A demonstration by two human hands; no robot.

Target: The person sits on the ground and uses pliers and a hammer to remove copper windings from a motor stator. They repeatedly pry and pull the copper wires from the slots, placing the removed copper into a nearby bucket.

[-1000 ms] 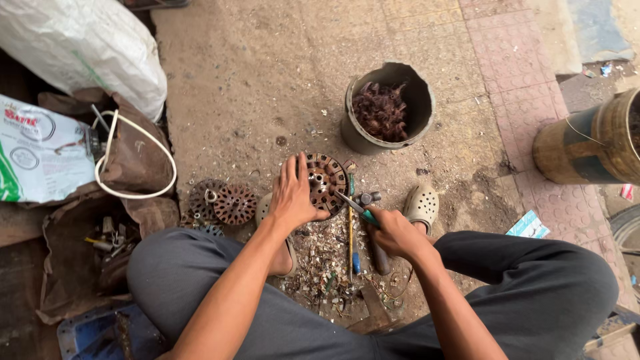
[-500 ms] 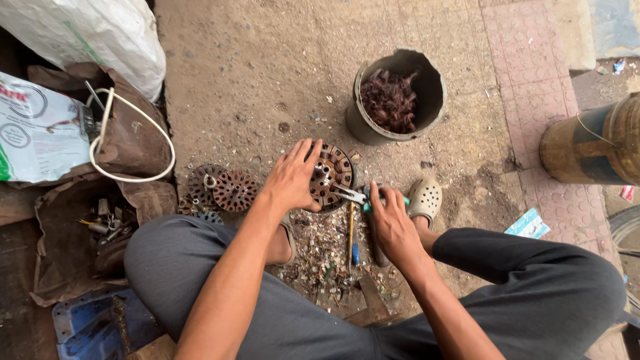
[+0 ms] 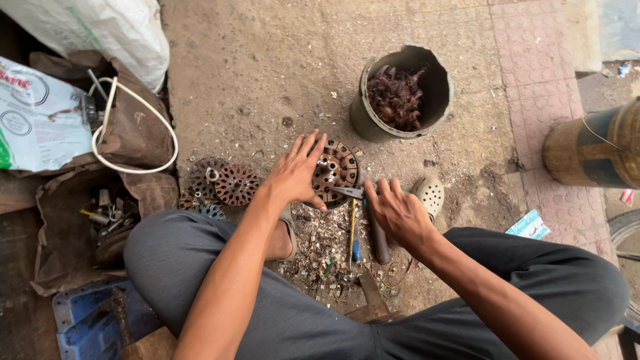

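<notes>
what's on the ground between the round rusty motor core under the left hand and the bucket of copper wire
Head view: only bare concrete with small scattered debris lies between the motor core and the bucket.

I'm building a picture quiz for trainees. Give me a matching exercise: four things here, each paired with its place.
1 left hand
2 right hand
3 bucket
4 white cable

a looped on the brown sacking, far left
b gripping pliers
c pressed on the rusty round motor core
d full of reddish wire, beyond the hands

Pairs: 1-c, 2-b, 3-d, 4-a
</notes>
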